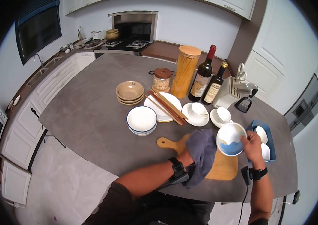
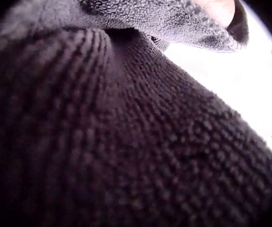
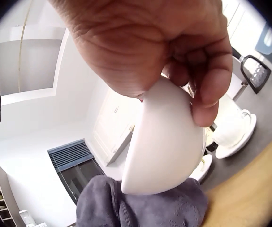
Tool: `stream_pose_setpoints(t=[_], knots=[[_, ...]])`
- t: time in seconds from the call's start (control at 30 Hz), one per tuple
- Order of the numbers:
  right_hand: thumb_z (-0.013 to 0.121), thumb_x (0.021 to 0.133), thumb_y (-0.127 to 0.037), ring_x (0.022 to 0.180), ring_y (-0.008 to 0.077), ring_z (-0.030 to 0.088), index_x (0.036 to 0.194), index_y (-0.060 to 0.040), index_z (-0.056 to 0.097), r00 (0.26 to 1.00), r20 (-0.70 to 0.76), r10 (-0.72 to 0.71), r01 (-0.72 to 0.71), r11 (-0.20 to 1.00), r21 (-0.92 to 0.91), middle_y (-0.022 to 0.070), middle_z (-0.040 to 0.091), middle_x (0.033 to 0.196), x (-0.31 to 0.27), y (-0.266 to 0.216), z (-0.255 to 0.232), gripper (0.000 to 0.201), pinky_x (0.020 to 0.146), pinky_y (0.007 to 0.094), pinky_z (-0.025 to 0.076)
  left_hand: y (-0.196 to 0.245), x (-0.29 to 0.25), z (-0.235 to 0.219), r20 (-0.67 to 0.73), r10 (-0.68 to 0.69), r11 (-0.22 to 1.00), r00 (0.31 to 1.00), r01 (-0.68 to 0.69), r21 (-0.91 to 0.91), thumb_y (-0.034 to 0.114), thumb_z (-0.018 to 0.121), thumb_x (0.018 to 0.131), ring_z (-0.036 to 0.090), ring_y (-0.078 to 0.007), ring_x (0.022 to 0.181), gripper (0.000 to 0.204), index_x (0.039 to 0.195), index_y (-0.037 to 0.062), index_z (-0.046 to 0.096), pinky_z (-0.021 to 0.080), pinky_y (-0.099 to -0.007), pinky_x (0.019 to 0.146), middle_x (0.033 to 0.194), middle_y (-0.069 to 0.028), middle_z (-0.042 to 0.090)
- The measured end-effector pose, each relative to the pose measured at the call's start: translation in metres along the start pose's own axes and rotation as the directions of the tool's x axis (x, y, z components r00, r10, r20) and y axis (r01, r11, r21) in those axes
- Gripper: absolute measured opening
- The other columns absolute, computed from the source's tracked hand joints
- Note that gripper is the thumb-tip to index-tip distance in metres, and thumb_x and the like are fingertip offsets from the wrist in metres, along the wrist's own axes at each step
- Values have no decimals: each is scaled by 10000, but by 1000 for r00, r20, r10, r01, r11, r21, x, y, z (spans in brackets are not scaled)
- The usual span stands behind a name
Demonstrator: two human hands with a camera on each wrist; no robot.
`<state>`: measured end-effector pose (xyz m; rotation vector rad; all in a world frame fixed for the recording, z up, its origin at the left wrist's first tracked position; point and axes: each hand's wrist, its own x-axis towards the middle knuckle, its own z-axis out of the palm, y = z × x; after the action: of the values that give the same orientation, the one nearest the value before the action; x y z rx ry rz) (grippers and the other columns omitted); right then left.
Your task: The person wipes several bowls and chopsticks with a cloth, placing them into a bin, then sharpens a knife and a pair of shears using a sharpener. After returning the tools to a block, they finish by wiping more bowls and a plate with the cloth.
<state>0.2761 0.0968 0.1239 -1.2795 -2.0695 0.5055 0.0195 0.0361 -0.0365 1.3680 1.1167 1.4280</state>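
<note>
In the head view the right hand (image 1: 253, 147) grips the rim of a white bowl (image 1: 231, 139) with blue and beige inside. The right wrist view shows this bowl (image 3: 166, 142) tilted on its side, thumb and fingers of the right hand (image 3: 150, 42) around its edge. A grey-purple cloth (image 1: 202, 152) covers most of the left hand (image 1: 185, 158), hiding its fingers; the cloth (image 3: 140, 208) lies against or just behind the bowl's lower side. Cloth (image 2: 126, 118) fills most of the left wrist view. Beneath both is a wooden cutting board (image 1: 224, 167).
Stacked bowls (image 1: 141, 119), brown bowls (image 1: 129, 90), and plates (image 1: 174, 100) with chopsticks (image 1: 166, 107) stand left of two cups (image 1: 197, 110) on saucers. Behind are a pasta jar (image 1: 185, 73), bottles (image 1: 201, 80) and a toaster (image 1: 226, 92). A blue bin (image 1: 272, 144) holds white dishes at right.
</note>
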Motion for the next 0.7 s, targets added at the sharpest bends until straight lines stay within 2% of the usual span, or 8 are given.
stream_pose_setpoints(t=[0.07, 0.1, 0.17, 0.4, 0.47, 0.6, 0.67, 0.7], knots=[[727, 900, -99, 509, 238, 571, 730, 42, 570, 999, 8, -47, 48, 996, -69, 183, 569, 599, -13, -3, 11, 272, 513, 422, 427, 3, -3, 4, 143, 600, 574, 787, -549, 608, 178, 584, 1122, 694, -234, 1159, 361, 1432, -5, 560, 542, -365, 1006, 1270, -186, 711], [729, 889, -99, 497, 307, 568, 735, 49, 561, 995, 26, -101, 104, 985, -139, 239, 562, 615, -19, -10, 20, 272, 524, 449, 430, 6, -8, 8, 149, 598, 573, 787, -550, 607, 178, 584, 1122, 694, -234, 1159, 361, 1432, -5, 560, 542, -365, 1006, 1270, -186, 711], [731, 876, -104, 549, 431, 583, 744, 55, 564, 996, 38, -84, 89, 978, -188, 295, 560, 669, -28, -37, 27, 265, 557, 481, 454, 24, -25, 14, -70, 180, 968, 981, -189, -165, 91, 628, 1077, 703, -268, 1184, 431, 1482, -2, 512, 538, -374, 1014, 1264, -202, 711], [678, 894, -79, 637, 409, 711, 1089, 43, 665, 957, 285, -51, 35, 998, 61, 267, 720, 842, -27, -69, 26, 231, 610, 461, 543, 27, -30, 7, -39, 217, 976, 975, -217, 22, 9, 640, 988, 732, -296, 1146, 523, 1493, 18, 502, 552, -384, 990, 1209, -195, 733], [600, 913, -54, 756, 422, 754, 1294, 39, 623, 792, 583, 182, -238, 971, 21, 267, 748, 923, -23, -80, 23, 393, 713, 466, 581, 27, -30, 7, -54, 191, 981, 980, -190, 27, -5, 631, 975, 736, -316, 1136, 518, 1479, 24, 514, 555, -391, 979, 1188, -205, 735], [542, 920, -39, 908, 459, 750, 1357, 33, 591, 901, 434, -15, 8, 1000, 19, 279, 745, 966, -40, -41, 54, 445, 842, 485, 579, 35, -30, 4, -127, 125, 992, 984, -123, 28, -21, 612, 959, 735, -375, 1130, 487, 1437, 31, 537, 555, -413, 965, 1159, -234, 731], [532, 908, -11, 1031, 477, 727, 1370, 27, 577, 977, 58, -204, 198, 975, 98, 283, 739, 1023, -57, -30, 75, 466, 931, 497, 562, 30, -28, 4, -169, 96, 995, 981, -97, 8, -19, 611, 961, 731, -380, 1129, 473, 1426, 30, 540, 553, -416, 964, 1156, -237, 726], [532, 908, -11, 1031, 477, 727, 1370, 27, 577, 977, 61, -204, 198, 975, 102, 283, 739, 1023, -63, -29, 83, 466, 931, 497, 562, 27, -28, 4, -203, 69, 997, 977, -74, -17, -18, 610, 964, 728, -386, 1129, 458, 1415, 28, 543, 551, -418, 964, 1153, -239, 721]])
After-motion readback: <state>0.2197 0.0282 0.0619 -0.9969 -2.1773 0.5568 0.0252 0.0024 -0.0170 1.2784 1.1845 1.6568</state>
